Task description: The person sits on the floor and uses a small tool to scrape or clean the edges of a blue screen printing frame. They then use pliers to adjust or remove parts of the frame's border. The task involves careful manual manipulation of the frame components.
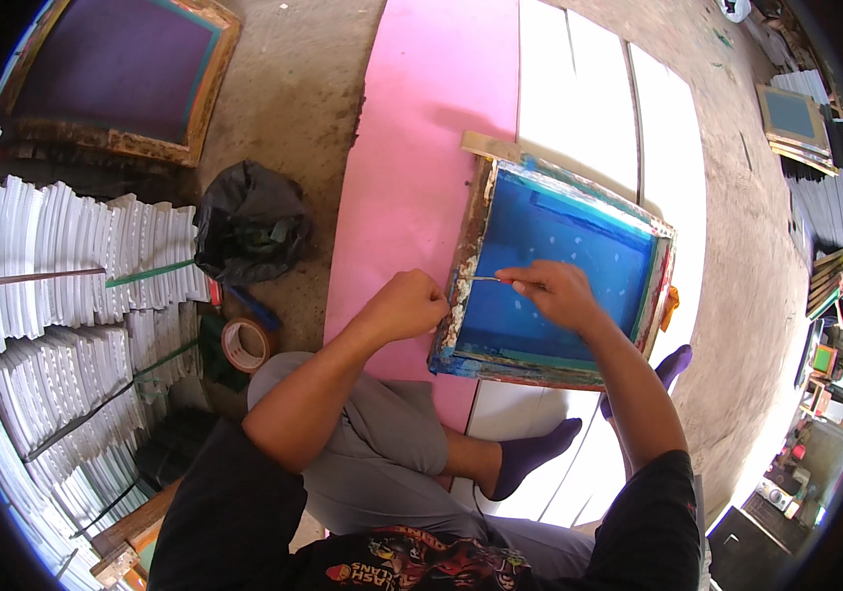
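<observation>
Screen frame (pixel 452 313) lies flat, spanning a pink sheet (pixel 421 118) and white panels (pixel 579 79). Wooden rim, paint-crusted; blue mesh (pixel 559 271) stretched inside it, dotted with pale spots near the middle and lower right.

Right hand (pixel 554 293) above the mesh, grip narrow, pinching a thin stick (pixel 481 279). Stick points left, far end at the left rim; touching or just above it, cannot tell. Left hand (pixel 409 304) beside that same rim, fingers curled in tight; cannot tell whether anything is held inside.

Wood strip (pixel 488 147) at the frame's far left corner. Something orange (pixel 672 307) against its right side.

Black bag (pixel 252 222) on the ground to the left, crumpled, mouth partly open. Contents dark, too dim to name. Tape roll (pixel 227 356) nearer the knee, its core hollow. Left of these, white stacks (pixel 57 246) bound with straps (pixel 150 273). Second screen (pixel 202 94) beyond, dark mesh within a worn wooden rim.
</observation>
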`<state>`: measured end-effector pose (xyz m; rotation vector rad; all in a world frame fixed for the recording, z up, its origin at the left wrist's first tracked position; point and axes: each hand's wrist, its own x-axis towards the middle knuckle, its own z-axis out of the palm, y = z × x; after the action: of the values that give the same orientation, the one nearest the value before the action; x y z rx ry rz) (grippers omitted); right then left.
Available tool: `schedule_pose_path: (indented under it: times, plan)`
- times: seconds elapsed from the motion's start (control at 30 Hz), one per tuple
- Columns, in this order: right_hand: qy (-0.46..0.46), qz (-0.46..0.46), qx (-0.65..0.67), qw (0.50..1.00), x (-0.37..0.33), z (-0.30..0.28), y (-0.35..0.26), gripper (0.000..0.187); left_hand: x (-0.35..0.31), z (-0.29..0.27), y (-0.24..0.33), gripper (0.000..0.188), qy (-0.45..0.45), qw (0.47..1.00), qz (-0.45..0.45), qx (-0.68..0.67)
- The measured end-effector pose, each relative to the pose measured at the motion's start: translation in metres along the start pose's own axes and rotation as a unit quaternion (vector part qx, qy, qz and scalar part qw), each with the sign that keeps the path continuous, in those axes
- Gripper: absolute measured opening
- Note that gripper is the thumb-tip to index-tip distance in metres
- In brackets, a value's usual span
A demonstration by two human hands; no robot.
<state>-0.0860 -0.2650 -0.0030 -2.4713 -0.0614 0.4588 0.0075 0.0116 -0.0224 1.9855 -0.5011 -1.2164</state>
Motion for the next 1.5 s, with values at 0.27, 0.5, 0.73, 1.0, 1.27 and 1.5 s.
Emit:
schedule_pose_path:
  times: [0.27, 0.5, 0.73, 1.0, 1.27, 1.5]
  plan:
    - [-0.247, 0.241, 0.287, 0.894, 0.049, -0.040, 0.000, 0.029, -0.001, -0.002, 0.003, 0.030, -0.006, 1.000, -0.007, -0.027]
    - [-0.076, -0.050, 0.089, 0.992, 0.022, -0.022, 0.014, 0.029, -0.001, 0.000, 0.003, 0.036, 0.009, 1.000, 0.006, -0.028]
    - [0.085, 0.050, -0.106, 0.989, -0.031, 0.000, -0.030, 0.031, -0.001, 0.010, 0.002, 0.036, 0.093, 0.994, 0.045, 0.026]
    - [0.103, 0.054, -0.207, 0.971, -0.033, 0.008, -0.051, 0.034, -0.004, 0.015, 0.004, 0.028, 0.088, 0.995, 0.038, 0.031]
    - [0.046, 0.084, -0.302, 0.949, -0.028, 0.014, -0.087, 0.037, -0.010, 0.023, 0.010, 0.018, 0.116, 0.991, 0.038, 0.049]
    - [0.078, 0.037, -0.354, 0.931, -0.034, 0.023, -0.076, 0.036, -0.015, 0.023, 0.022, 0.018, 0.117, 0.992, 0.010, 0.038]
